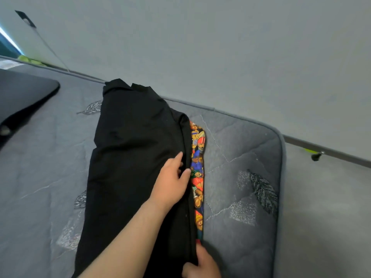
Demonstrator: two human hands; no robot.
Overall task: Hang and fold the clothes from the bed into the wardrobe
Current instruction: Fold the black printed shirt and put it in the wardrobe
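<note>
Far left, lying flat on the grey quilted mattress of the bed with its stitched silver leaf motifs: a dark, flat, rounded-corner slab, too dim to identify. Behind it, leaning against the pale grey wall, a white board with a black clip at its top. Centre, spread lengthwise across the bed and running from the wall-side edge down toward the camera: a long black cloth garment, folded into a narrow strip, its far end bunched and slightly raised. Resting on the garment's right-hand fold, the left hand, forearm crossing the cloth from the lower left, fingers loosely curled and pinching the black edge between thumb and fingertips. Just beside that edge, peeking out from under the black cloth, a narrow band of bright printed fabric with cartoon teddy bears in red, blue and yellow, touching the black layer along its whole length. Lower right, at the bottom of the view, the right hand, closed on the near end of the black fold, with the thumb on top. Far right, past the mattress's rounded corner, grey floor and a small black doorstop at the skirting.
</note>
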